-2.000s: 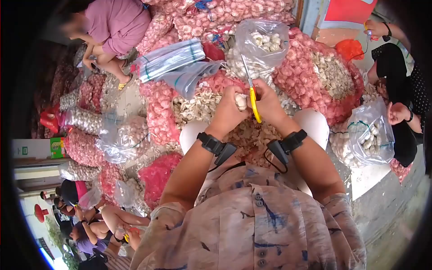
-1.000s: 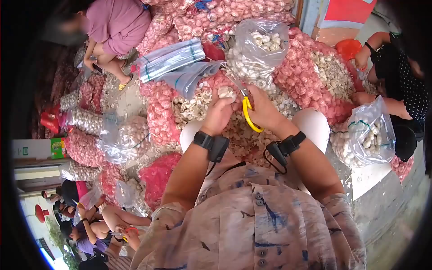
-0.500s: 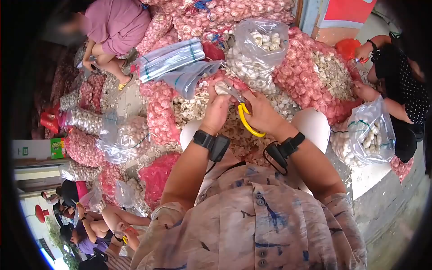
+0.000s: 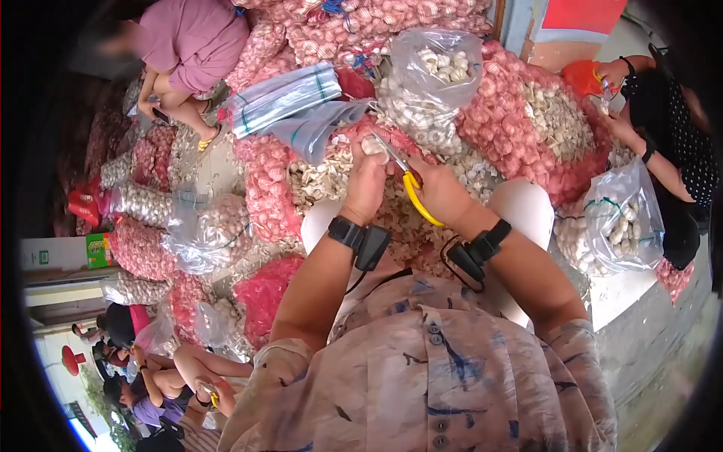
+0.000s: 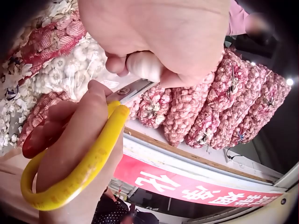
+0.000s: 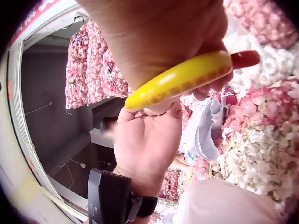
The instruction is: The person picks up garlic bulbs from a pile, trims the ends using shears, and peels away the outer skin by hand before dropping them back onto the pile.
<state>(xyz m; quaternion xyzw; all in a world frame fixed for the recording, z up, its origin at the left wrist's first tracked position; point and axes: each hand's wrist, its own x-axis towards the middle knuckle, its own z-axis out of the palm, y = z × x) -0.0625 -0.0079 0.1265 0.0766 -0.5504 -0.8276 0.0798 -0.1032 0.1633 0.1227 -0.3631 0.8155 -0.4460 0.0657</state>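
Note:
My left hand (image 4: 367, 187) grips a white garlic bulb (image 4: 373, 146) at its fingertips, over my lap. Yellow-handled scissors (image 4: 414, 197) are in my right hand (image 4: 446, 193), the fingers wrapped about the handles. In the head view the blades point up and left, their tips beside the bulb. The left wrist view has the bulb (image 5: 145, 65) partly covered by the left fingers, with the metal blades (image 5: 133, 91) close below it. A red inner part shows on the scissors (image 6: 182, 80) in the right wrist view; there the bulb is mostly hidden behind hand and handle.
Loose peel lies between my knees. Ahead stand a clear bag of trimmed bulbs (image 4: 446, 69) and a red mesh sack (image 4: 493, 124) topped with cuttings. Folded plastic bags (image 4: 286, 98) lie front left. Another person (image 4: 663, 128) works at the right; one in pink (image 4: 196, 38) sits far left.
The scissors have swung from upright to leaning left, toward the bulb. The left hand has turned the bulb and shifted slightly left. At the right, the other person's hands have come together.

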